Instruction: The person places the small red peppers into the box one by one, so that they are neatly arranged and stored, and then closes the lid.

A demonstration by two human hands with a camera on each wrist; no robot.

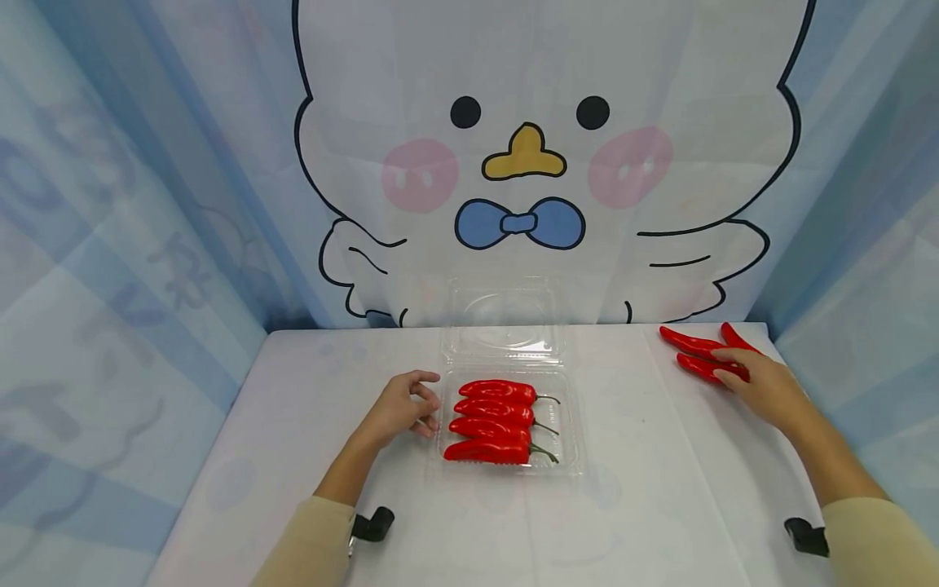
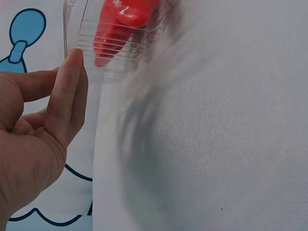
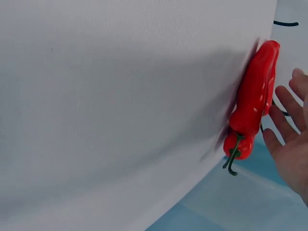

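Left hand (image 1: 406,405): fingers loosely bent, with narrow gaps between them; fingertips lie at the left side of the clear container (image 1: 568,420), though whether they touch its wall cannot be told. Four red peppers (image 1: 490,430) lie side by side inside, stems to the right. Right hand (image 1: 764,390): fingers relaxed and spread apart, fingertips at three loose peppers (image 1: 693,342) near the far right corner of the white table (image 1: 645,505).

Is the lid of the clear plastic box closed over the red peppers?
No, the clear lid is open behind the box, so the four red peppers inside lie uncovered.
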